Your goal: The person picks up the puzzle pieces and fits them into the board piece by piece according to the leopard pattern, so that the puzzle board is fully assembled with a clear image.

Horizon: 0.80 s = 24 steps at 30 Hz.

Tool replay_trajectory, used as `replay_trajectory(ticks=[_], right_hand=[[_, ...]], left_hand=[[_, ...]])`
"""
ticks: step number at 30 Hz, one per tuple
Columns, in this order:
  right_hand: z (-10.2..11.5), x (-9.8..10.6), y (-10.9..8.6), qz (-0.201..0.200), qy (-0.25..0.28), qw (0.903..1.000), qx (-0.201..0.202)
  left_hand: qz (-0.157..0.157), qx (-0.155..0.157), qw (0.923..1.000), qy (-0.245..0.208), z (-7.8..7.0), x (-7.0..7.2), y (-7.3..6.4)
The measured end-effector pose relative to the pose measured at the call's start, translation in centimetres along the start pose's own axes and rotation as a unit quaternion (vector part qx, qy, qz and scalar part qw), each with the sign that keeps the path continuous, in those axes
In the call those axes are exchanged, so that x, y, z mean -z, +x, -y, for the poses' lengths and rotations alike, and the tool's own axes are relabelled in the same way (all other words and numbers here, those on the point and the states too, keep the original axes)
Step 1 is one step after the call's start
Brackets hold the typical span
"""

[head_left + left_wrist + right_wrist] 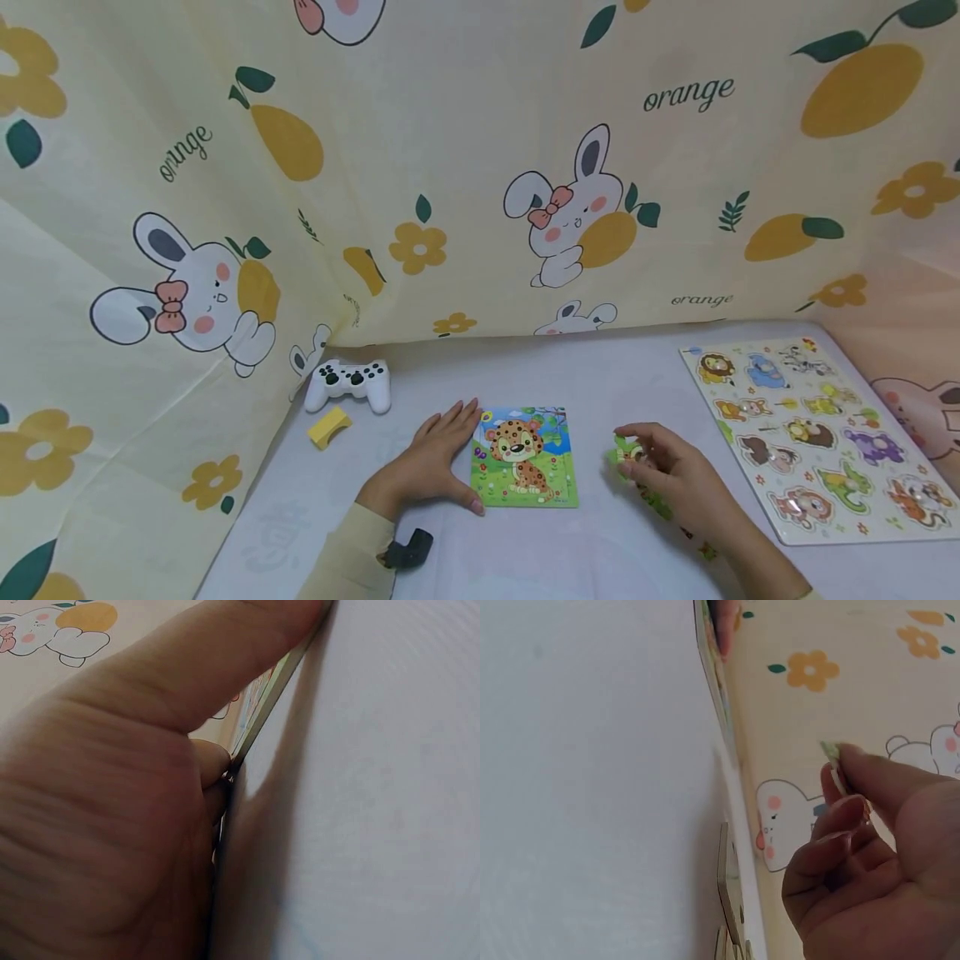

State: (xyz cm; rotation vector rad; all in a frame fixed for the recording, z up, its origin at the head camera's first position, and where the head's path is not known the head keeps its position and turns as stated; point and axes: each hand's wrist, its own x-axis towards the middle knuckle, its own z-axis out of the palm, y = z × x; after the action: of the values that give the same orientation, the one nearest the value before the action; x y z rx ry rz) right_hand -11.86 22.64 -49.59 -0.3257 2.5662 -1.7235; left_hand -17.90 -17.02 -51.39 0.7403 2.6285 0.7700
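A square leopard puzzle board (523, 457) lies flat on the white tabletop. My left hand (422, 468) rests at its left side, fingers extended toward the top left corner and thumb near the bottom left one. The left wrist view shows that hand (105, 802) close up beside the board's thin edge. To the right of the board, my right hand (678, 475) pinches a small green puzzle piece (623, 450) between thumb and fingers, raised off the table in the right wrist view. More puzzle pieces (707, 550) lie under that hand, partly hidden by it.
At the right lies a large white animal peg board (825, 446). A white game controller (349, 385) and a yellow arched block (328, 427) sit at the back left. A printed curtain (480, 167) encloses the table's back and sides.
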Motion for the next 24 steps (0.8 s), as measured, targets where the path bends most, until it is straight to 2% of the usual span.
replay_trajectory(ticks=[5,11,17,24], right_hand=[[0.3,-0.1,0.1,-0.008,0.017,0.9998,-0.003],[0.6,-0.7,0.1,-0.007,0.035,0.9993,0.013],[0.7,-2.1,0.6,0.021,0.049,0.9986,-0.001],[0.7,-4.5,1.0,0.083,0.030,0.9961,0.004]], left_hand=[[0.001,0.002,1.0000,0.000,0.0,0.0,0.0],[0.002,0.002,1.0000,0.003,-0.1,0.0,0.0],[0.002,0.003,1.0000,0.003,0.0,-0.1,0.0],[0.002,0.002,1.0000,0.000,0.2,-0.1,0.2]])
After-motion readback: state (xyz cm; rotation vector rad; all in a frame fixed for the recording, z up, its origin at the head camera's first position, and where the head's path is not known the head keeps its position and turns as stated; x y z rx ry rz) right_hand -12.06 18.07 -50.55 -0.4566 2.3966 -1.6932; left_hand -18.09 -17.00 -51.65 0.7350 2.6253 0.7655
